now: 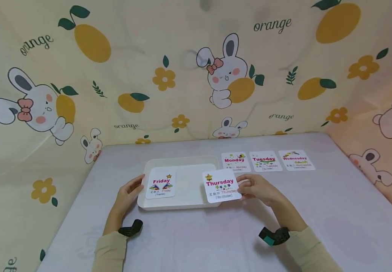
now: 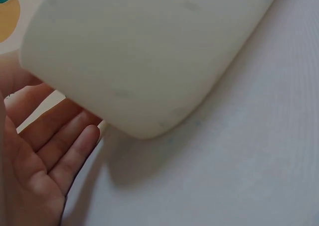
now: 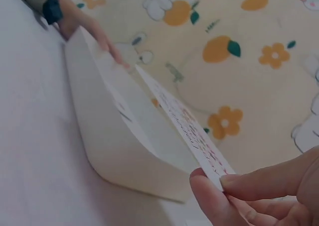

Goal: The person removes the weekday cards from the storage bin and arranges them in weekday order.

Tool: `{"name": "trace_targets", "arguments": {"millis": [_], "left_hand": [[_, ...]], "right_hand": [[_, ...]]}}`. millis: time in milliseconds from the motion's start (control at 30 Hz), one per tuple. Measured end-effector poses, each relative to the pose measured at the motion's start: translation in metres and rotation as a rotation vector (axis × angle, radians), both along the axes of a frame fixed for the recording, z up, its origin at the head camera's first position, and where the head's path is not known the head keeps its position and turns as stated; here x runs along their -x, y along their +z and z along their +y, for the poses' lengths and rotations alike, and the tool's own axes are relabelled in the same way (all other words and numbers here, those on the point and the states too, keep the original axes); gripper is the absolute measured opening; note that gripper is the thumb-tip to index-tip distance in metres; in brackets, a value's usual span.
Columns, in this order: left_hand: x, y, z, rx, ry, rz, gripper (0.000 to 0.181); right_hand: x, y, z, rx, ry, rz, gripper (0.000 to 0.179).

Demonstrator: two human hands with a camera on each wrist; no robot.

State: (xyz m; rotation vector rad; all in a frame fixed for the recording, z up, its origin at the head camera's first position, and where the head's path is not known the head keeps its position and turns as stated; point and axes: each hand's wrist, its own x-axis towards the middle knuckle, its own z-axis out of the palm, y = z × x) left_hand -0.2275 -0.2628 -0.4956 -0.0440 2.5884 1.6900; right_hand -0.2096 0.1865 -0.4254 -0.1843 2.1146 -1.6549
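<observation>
My right hand (image 1: 258, 189) pinches a white square card printed "Thursday" (image 1: 221, 185) by its right edge, between thumb and fingers. The Thursday card hangs over the right end of a white rectangular tray (image 1: 189, 206); the right wrist view has the card (image 3: 184, 131) nearly edge-on. Inside the tray, toward its left end, lies a "Friday" card (image 1: 160, 184). At the tray's left end my left hand (image 1: 129, 194) grips the rim. In the left wrist view, the left hand's fingers (image 2: 75, 136) curve in below the tray's edge, with the thumb partly hidden.
Behind and right of the tray, three cards lie in a row on the pale tablecloth: Monday (image 1: 235, 162), Tuesday (image 1: 265, 161) and Wednesday (image 1: 296, 160). A backdrop (image 1: 182, 79) with rabbits and oranges rises beyond the table's back edge. Both wrists wear black bands.
</observation>
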Motion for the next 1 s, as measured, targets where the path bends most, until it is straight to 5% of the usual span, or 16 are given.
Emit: {"name": "trace_targets", "arguments": {"millis": [1000], "left_hand": [[0.000,-0.002,-0.002,0.014,-0.002,0.011,0.048]], "right_hand": [[0.019,-0.025,0.057,-0.103,-0.022,-0.139,0.037]]}}
